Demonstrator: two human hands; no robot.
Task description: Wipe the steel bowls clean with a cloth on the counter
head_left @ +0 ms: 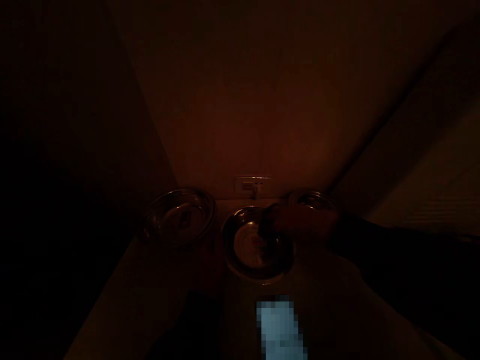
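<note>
Middle bowl: a round, shiny metal bowl with a wide rim [245,250] sits on the dim, flat-topped table [108,305], between two other vessels and nearer the wearer than either; a warm glint lies across its floor.
Right hand: the bare right hand [305,222] comes in from the right, its fingers over the right part of the middle bowl; the light is too low to tell whether they grip anything.
Right sleeve: a long black sleeve [393,255] runs from that wrist to the right edge of the view.
Left hand: the left hand [210,262], a faint reddish shape, is just beside the left side of the middle bowl; I cannot tell whether it is grasping.
Left vessel: a broader round metal dish [163,225] stands at the far left part of the table.
Right vessel: a round metal dish with a bright rim [315,195] stands behind the right hand, partly hidden by it.
Wall: a pale rectangular socket plate [240,186] with a small plug [257,190] is set low, behind the middle bowl.
Near edge: a pale-blue pixelated rectangle [281,327], perhaps a lit screen, glows below the middle bowl.
</note>
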